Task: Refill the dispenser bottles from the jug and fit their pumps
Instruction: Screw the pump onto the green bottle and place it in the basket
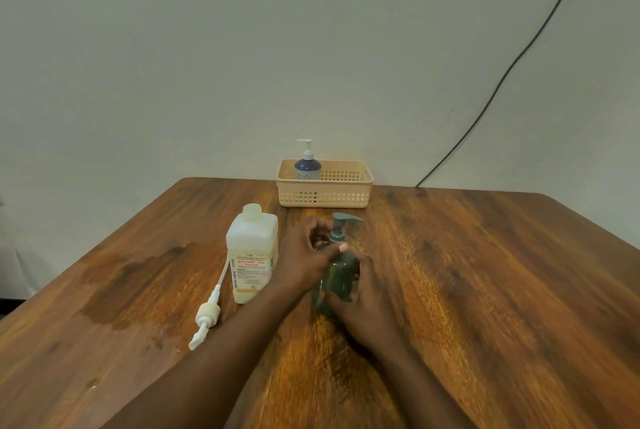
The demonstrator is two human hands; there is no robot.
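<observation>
In the head view, the green dispenser bottle [337, 278] stood on the wooden table [485, 273], just nearer than the beige basket [325, 191]. Its body was wrapped by the right hand [363, 293], closed around the lower half, while the left hand [306, 252] was closed on the collar of the green pump [341, 226], apparently to screw it down. The bottle was judged to be smooth plastic, fairly stiff, heavier if filled and possibly slippery; the body offered the steady hold, and the ribbed collar the turning point, rather than the thin nozzle. To the left of the bottle stood the uncapped jug [252, 252], whose label was read as "BIOCHEK - CHG Handrub"; the smaller print was illegible. Beside the jug lay a white pump [207, 316]. In the basket a blue bottle [307, 167] stood upright with its pump fitted.
</observation>
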